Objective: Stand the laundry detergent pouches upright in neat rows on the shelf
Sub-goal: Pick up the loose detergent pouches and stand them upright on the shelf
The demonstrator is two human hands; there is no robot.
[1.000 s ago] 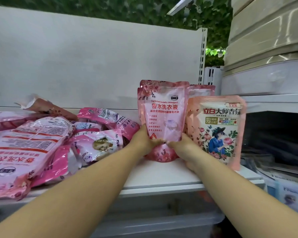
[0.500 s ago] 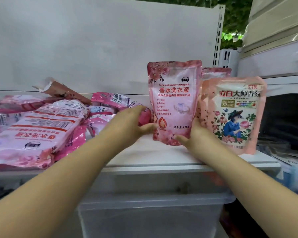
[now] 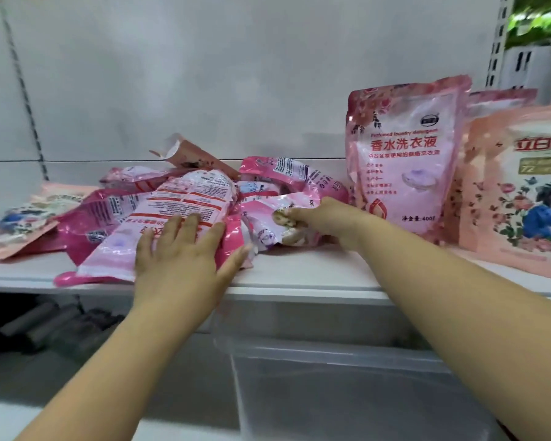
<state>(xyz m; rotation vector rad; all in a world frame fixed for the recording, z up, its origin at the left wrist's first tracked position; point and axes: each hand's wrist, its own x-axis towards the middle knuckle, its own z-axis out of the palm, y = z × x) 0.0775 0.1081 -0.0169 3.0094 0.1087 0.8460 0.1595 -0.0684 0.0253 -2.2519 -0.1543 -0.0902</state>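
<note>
my right hand (image 3: 326, 222) pinches, i think, the small pouch (image 3: 283, 218) just left of the upright pouch (image 3: 406, 160); my left hand (image 3: 182, 259) lies spread on the flat pouch (image 3: 172, 218). lift by the top, set it snug beside.

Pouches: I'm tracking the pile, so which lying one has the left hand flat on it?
The big pink pouch lying back-up at the shelf's front edge; the left hand rests open on it.
</note>
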